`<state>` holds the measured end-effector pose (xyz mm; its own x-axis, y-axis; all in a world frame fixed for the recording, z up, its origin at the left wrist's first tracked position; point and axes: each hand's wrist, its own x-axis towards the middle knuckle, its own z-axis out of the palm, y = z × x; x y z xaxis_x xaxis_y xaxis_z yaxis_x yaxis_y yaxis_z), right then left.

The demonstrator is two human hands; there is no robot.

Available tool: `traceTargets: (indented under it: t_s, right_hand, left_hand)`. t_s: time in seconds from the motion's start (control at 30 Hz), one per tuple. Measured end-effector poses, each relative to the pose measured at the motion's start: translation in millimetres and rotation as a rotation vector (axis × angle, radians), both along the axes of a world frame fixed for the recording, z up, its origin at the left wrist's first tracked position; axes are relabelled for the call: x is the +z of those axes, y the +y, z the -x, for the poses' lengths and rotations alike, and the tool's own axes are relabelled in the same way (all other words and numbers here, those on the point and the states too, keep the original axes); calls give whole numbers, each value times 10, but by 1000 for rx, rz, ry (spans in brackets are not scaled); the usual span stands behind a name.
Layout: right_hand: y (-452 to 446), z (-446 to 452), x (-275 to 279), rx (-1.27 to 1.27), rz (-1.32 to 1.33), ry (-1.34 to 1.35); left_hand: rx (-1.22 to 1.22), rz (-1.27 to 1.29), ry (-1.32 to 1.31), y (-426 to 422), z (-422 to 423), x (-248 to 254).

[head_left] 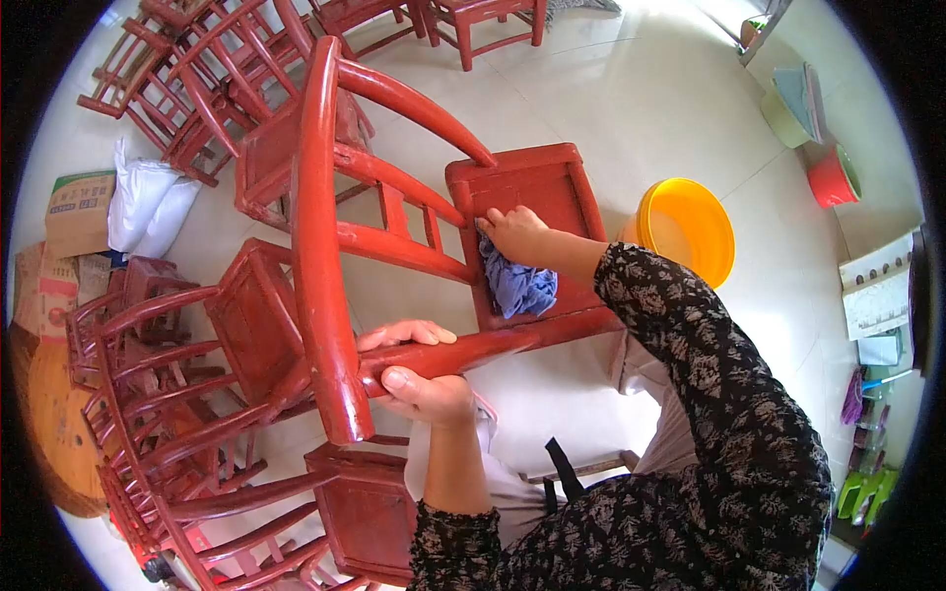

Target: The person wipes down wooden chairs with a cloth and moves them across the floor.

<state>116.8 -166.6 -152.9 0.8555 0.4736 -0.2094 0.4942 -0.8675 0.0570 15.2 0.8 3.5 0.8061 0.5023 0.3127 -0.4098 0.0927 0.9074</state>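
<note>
A red wooden chair [322, 236] stands close in front of me, its back toward the left and its seat [540, 182] toward the right. My left hand [424, 379] is wrapped around the near post of the chair back, thumb on the near side and fingers on the far side. Bunched on the seat is a blue cloth [522, 288]. My right hand [519, 236] presses on this cloth near the back rails, with its fingers closed on the fabric.
Right of the seat a yellow bucket [690, 231] stands on the pale tiled floor. More red chairs [258, 320] crowd the left side and the back. White bags [148, 207] and a cardboard box [81, 212] lie far left. Along the right wall is a red bucket [831, 179].
</note>
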Motion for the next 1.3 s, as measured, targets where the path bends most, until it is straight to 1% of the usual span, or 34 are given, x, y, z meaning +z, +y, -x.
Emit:
traceTargets:
  t_s: [0.03, 0.1, 0.2, 0.23, 0.3, 0.33, 0.4, 0.63, 0.7, 0.83, 0.93, 1.0, 1.13, 1.2, 1.23, 1.3]
  right_hand:
    - [19, -73, -10, -24, -11, -40]
    - [37, -175, -27, -52, 15, -16]
    - [20, -289, -32, -192, -36, -132]
    - [34, -292, -47, -189, -38, -130]
    - [47, -264, -13, -369, -151, -113]
    - [57, -242, 32, -366, -151, -109]
    - [57, -207, 112, -504, -246, 7]
    - [82, -245, 12, -467, -279, 59]
    - [104, -286, -2, -438, -227, 122]
    - [86, -302, 20, -402, -232, 81]
    - [59, -295, 94, -344, -179, 79]
    - [53, -294, 146, -333, -112, 136]
    - [84, -300, 208, -349, -51, 168]
    - [102, -308, 211, -453, -68, 222]
    - [114, -322, 186, -449, -64, 218]
    - [146, -310, 98, -443, -118, 71]
  left_hand:
    - [19, -5, 2, 4, 0, -10]
    - [41, -11, 7, 1, 21, -3]
    - [33, 3, 4, -9, 21, 37]
    - [32, -23, -5, 0, 26, 26]
    - [34, -45, -6, 2, 43, 1]
    - [28, -42, -6, 4, 42, -14]
    - [26, -35, -10, 6, 22, -28]
    - [37, -73, -3, -7, 12, 27]
    - [47, -82, -8, -19, 17, 56]
    - [-1, -49, 21, -15, 36, 55]
    - [7, -47, 4, 1, 43, 29]
    - [18, -51, -6, -2, 40, 23]
    - [21, -14, -13, -11, 30, -7]
    - [25, 8, -7, -15, 18, -3]
    - [21, 6, -8, -19, 15, 7]
    - [14, 3, -6, -26, 27, 14]
